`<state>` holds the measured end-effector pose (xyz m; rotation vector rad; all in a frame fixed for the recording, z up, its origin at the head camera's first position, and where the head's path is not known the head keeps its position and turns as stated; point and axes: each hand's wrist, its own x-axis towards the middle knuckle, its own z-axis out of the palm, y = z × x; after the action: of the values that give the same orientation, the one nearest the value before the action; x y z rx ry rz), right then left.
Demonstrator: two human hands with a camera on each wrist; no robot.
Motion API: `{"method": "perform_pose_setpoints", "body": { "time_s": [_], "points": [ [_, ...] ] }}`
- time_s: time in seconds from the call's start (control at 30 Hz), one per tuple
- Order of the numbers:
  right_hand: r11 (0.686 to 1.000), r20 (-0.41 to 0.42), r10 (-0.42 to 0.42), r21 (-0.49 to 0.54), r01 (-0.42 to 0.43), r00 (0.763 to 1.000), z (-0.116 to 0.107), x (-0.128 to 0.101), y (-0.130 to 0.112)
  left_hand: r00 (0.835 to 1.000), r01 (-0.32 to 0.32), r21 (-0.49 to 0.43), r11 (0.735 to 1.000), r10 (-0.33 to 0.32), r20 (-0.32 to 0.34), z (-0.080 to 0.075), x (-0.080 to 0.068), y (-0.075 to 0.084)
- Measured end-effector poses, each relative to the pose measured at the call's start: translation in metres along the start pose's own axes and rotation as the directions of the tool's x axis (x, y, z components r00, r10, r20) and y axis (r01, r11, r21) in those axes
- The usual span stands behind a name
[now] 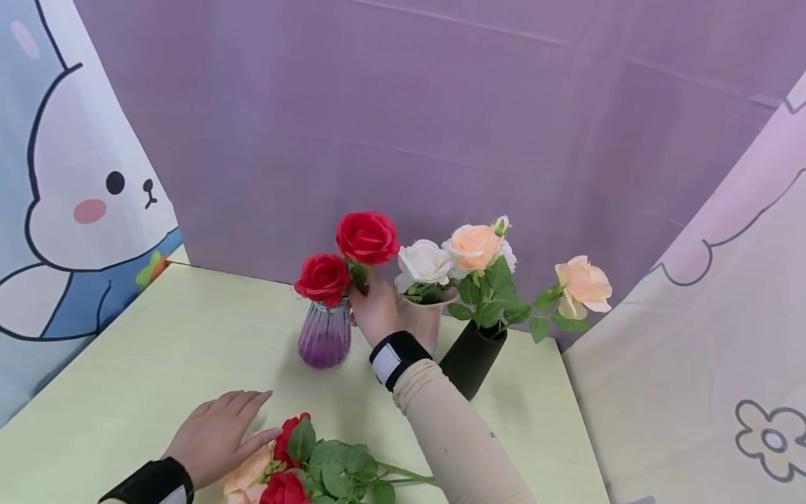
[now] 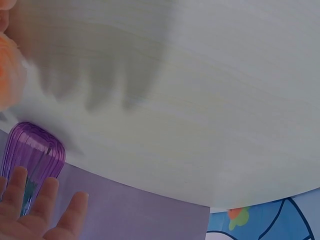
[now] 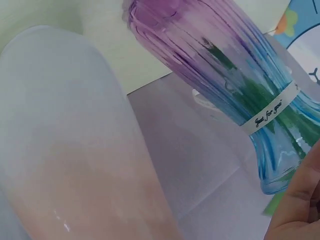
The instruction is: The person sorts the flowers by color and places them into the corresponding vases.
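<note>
- Right hand (image 1: 376, 308) raised at the back of the pale green bench (image 1: 157, 350), grip pinched round the green stem of a tall red fabric rose (image 1: 367, 236) just under the bloom.
- That tall red rose upright above the ribbed purple-to-blue glass vase (image 1: 324, 334), beside a shorter red rose (image 1: 323, 278) already seated in the vase mouth; blooms close together, whether touching cannot be told.
- From the right wrist view, purple-blue vase (image 3: 220, 75) with green stems visible through the glass and a white label band round the neck; edge of the right palm (image 3: 300, 205) at the lower right corner.
- Frosted white-to-peach tumbler vase (image 1: 427, 320) just right of the right hand, partly hidden by it, carrying a white rose (image 1: 423, 263); seen large and close in the right wrist view (image 3: 70, 150).
- Black tapered vase (image 1: 472, 358) further right, just beside the tumbler, holding two peach roses (image 1: 474, 246) with green leaves, one leaning far out to the right.
- Left hand (image 1: 217, 434) flat on the near bench, fingers straight and together, grip relaxed and holding nothing.
- Left fingertips touching a loose bunch of red and peach roses with leafy stems (image 1: 302, 465) lying on the bench at the near edge.
- From the left wrist view, straight fingers (image 2: 45, 205) low in the picture, purple vase (image 2: 32, 160) behind them, bench surface (image 2: 200, 100) filling most of the picture.
- Black wristbands with white patches on both wrists; beige sleeve on the right arm.
- Purple cloth backdrop behind, cartoon-rabbit curtain at left, pale flower-print curtain at right.
</note>
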<state>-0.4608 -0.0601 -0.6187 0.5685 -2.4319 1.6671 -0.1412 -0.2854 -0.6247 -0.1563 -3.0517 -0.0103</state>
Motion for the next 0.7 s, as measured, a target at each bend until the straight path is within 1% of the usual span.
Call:
{"method": "perform_pose_setpoints", "body": {
  "time_s": [0.03, 0.07, 0.1, 0.13, 0.17, 0.2, 0.23, 0.27, 0.3, 0.33, 0.37, 0.4, 0.43, 0.47, 0.5, 0.53, 0.6, 0.63, 0.67, 0.7],
  "points": [
    [1.000, 0.003, 0.009, -0.001, -0.009, 1.000, 0.003, 0.002, 0.006, 1.000, 0.009, -0.002, 1.000, -0.009, 0.011, -0.007, 0.000, 0.003],
    [1.000, 0.002, 0.017, 0.008, -0.017, 1.000, 0.006, 0.004, 0.013, 0.998, 0.023, -0.016, 1.000, -0.023, 0.051, -0.025, -0.002, 0.012],
    [0.999, 0.005, 0.029, 0.015, -0.029, 1.000, 0.009, 0.005, 0.021, 0.997, 0.032, -0.020, 0.999, -0.030, 0.073, -0.045, -0.005, 0.021],
    [0.999, 0.007, 0.039, 0.020, -0.040, 0.999, 0.012, 0.006, 0.030, 0.997, 0.039, -0.022, 0.999, -0.037, 0.072, -0.062, -0.008, 0.030],
    [0.999, 0.000, 0.033, 0.011, -0.033, 0.999, 0.008, -0.001, 0.023, 0.996, 0.047, -0.025, 0.999, -0.044, 0.080, -0.071, -0.009, 0.034],
    [0.999, 0.007, 0.040, 0.006, -0.040, 0.999, 0.004, -0.006, 0.017, 0.995, 0.047, -0.023, 0.999, -0.045, 0.092, -0.076, -0.010, 0.037],
    [0.999, 0.016, 0.044, -0.004, -0.044, 0.999, -0.003, -0.012, 0.009, 0.996, 0.044, -0.024, 0.999, -0.042, 0.083, -0.077, -0.010, 0.037],
    [0.994, -0.013, 0.013, -0.106, -0.014, 1.000, -0.010, -0.019, 0.002, 0.997, 0.036, -0.020, 0.999, -0.034, 0.072, -0.072, -0.010, 0.035],
    [0.977, -0.041, -0.013, -0.215, 0.003, 0.999, -0.019, -0.026, -0.005, 0.999, 0.025, 0.003, 1.000, -0.025, 0.030, -0.055, -0.009, 0.028],
    [0.975, -0.042, -0.013, -0.224, 0.004, 0.999, -0.025, -0.034, -0.011, 1.000, 0.022, 0.007, 1.000, -0.023, 0.022, -0.037, -0.007, 0.020],
    [0.974, -0.039, -0.012, -0.226, 0.003, 0.999, -0.031, -0.043, -0.018, 0.999, 0.021, 0.008, 1.000, -0.021, 0.033, -0.020, -0.003, 0.011],
    [0.979, -0.025, 0.002, -0.203, -0.007, 1.000, -0.030, -0.043, -0.005, 0.999, 0.019, 0.004, 1.000, -0.019, 0.045, -0.009, -0.002, 0.006],
    [0.985, -0.019, 0.003, -0.170, -0.007, 1.000, -0.029, -0.046, 0.006, 1.000, 0.014, 0.012, 1.000, -0.014, 0.025, 0.003, 0.000, 0.000],
    [0.992, -0.010, 0.004, -0.126, -0.005, 1.000, -0.027, -0.048, 0.018, 1.000, 0.010, 0.018, 1.000, -0.010, 0.025, 0.015, 0.002, -0.005],
    [0.999, 0.031, 0.033, 0.011, -0.034, 0.999, -0.023, -0.051, 0.030, 1.000, 0.003, 0.019, 1.000, -0.004, 0.024, 0.024, 0.003, -0.010],
    [0.988, 0.073, 0.050, 0.139, -0.060, 0.996, -0.020, -0.055, 0.044, 0.999, 0.007, 0.002, 1.000, -0.007, 0.033, 0.030, 0.004, -0.013],
    [0.976, 0.090, 0.032, 0.211, -0.050, 0.995, -0.017, -0.064, 0.063, 1.000, 0.008, 0.009, 1.000, -0.007, -0.018, 0.050, 0.005, -0.020],
    [0.974, 0.098, 0.020, 0.223, -0.042, 0.995, -0.017, -0.070, 0.070, 0.999, -0.004, 0.015, 1.000, 0.005, -0.035, 0.058, 0.005, -0.023],
    [0.977, 0.101, 0.011, 0.210, -0.032, 0.995, -0.018, -0.077, 0.076, 1.000, -0.012, 0.010, 1.000, 0.013, -0.024, 0.063, 0.006, -0.026],
    [0.980, 0.109, 0.006, 0.197, -0.028, 0.994, -0.020, -0.085, 0.081, 0.999, -0.009, 0.010, 1.000, 0.009, -0.045, 0.072, 0.006, -0.030]
  ]
}}
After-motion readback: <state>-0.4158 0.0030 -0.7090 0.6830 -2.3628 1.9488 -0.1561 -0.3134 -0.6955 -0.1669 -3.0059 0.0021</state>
